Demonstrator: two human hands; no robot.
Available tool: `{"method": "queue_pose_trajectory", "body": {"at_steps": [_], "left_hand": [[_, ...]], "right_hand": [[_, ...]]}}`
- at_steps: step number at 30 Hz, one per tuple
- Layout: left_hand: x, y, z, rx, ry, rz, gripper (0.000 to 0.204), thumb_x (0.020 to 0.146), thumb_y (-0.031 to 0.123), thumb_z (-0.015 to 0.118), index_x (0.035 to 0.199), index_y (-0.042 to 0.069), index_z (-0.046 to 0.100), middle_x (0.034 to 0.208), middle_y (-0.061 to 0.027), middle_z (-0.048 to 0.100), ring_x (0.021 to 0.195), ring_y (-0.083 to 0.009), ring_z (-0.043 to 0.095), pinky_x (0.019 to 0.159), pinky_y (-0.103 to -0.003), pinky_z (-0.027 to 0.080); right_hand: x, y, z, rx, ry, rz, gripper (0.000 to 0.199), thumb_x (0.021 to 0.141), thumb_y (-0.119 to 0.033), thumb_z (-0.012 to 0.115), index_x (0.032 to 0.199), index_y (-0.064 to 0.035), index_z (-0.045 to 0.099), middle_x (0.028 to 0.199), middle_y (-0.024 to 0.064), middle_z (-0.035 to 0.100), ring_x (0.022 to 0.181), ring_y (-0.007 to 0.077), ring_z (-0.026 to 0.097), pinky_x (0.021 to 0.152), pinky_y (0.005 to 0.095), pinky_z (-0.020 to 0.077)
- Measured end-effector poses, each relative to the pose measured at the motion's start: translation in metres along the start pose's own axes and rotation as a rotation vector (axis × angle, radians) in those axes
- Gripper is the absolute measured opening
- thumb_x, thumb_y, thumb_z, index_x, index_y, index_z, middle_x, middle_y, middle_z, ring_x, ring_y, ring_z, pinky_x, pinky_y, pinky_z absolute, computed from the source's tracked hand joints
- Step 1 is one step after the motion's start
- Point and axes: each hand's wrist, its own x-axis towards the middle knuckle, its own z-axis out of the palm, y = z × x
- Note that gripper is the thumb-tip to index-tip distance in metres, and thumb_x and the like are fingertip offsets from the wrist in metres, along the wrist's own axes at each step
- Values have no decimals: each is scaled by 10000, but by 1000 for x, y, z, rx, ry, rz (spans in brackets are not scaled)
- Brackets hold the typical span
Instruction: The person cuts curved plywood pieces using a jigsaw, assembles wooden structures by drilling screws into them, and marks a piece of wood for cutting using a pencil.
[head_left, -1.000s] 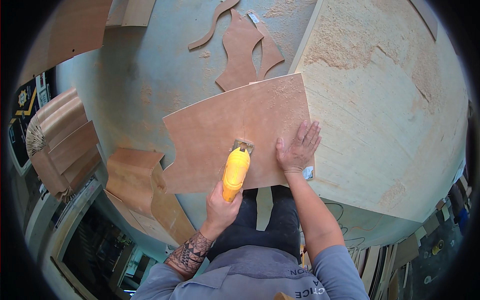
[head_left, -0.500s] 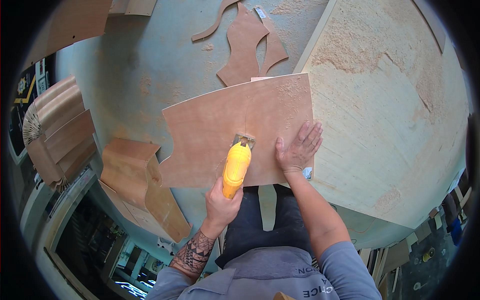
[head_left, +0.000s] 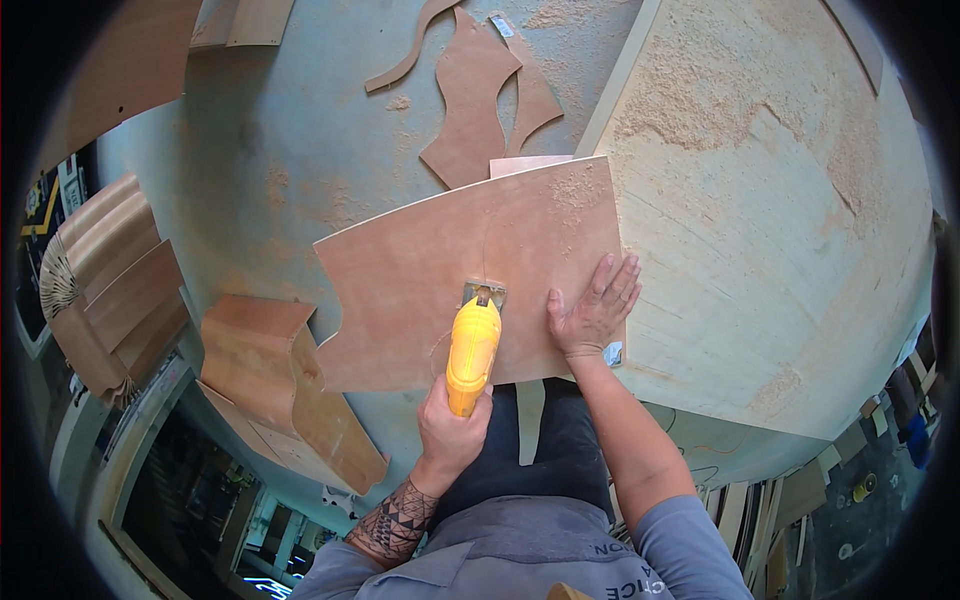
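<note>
A yellow jigsaw (head_left: 473,350) is in my left hand (head_left: 452,428), whose fingers are wrapped round its rear body. Its metal shoe rests on a thin reddish-brown plywood sheet (head_left: 400,290) with a curved far edge and a notched left end. From the shoe, a thin curved line runs towards that far edge; I cannot tell whether it is cut or drawn. The blade is hidden under the tool. My right hand (head_left: 595,310) lies flat near the sheet's right edge, fingers spread, holding nothing. A small label (head_left: 613,353) sits beside that wrist.
Curved plywood offcuts (head_left: 473,95) lie beyond the sheet on the dusty table (head_left: 330,120). To the right, a large pale board (head_left: 740,290) carries heaps of sawdust (head_left: 690,110). Bent plywood pieces (head_left: 262,350) and a ribbed stack (head_left: 110,270) stand on the left.
The plywood sheet has turned slightly, its left end coming nearer to me, and more of a pinkish piece shows behind it. My left hand and the jigsaw have swung a little straighter.
</note>
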Motion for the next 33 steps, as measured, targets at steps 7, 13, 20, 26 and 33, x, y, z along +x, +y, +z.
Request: {"method": "queue_pose_trajectory", "body": {"at_steps": [7, 13, 20, 26, 33], "left_hand": [[3, 5, 2, -75, 11, -20, 248, 896, 124, 814, 1021, -22, 658, 874, -215, 731, 803, -396, 750, 706, -449, 570], [4, 7, 5, -121, -2, -74, 270, 892, 127, 821, 1040, -15, 645, 868, -212, 728, 805, -405, 747, 703, -458, 569], [7, 13, 5, -139, -7, -94, 274, 892, 128, 818, 1049, -10, 641, 878, -217, 732, 830, -417, 752, 719, -468, 575], [10, 18, 3, -128, -29, -109, 291, 887, 130, 820, 1064, -11, 637, 895, -222, 737, 850, -427, 753, 733, -472, 579], [12, 16, 5, -135, -34, -96, 289, 887, 128, 820, 1060, -7, 632, 894, -219, 733, 838, -429, 747, 724, -475, 574]], "right_hand": [[0, -1, 1, -28, -9, 11, 969, 992, -666, 477, 1702, -70, 193, 1723, 325, 188, 1596, 503, 218, 1280, 633, 167], [1, 0, 1, -39, -3, -16, 974, 996, -672, 460, 1698, -53, 194, 1714, 323, 210, 1594, 502, 227, 1279, 628, 174], [0, 2, -1, -61, -33, -17, 988, 981, -652, 476, 1695, -33, 187, 1715, 323, 206, 1597, 499, 219, 1282, 629, 170], [1, 2, -2, -53, -34, -22, 996, 975, -644, 484, 1697, -29, 178, 1716, 324, 201, 1599, 500, 212, 1283, 629, 171], [0, 2, -2, -56, -44, -14, 995, 977, -649, 481, 1699, -36, 174, 1717, 322, 198, 1599, 501, 209, 1278, 638, 175]]}}
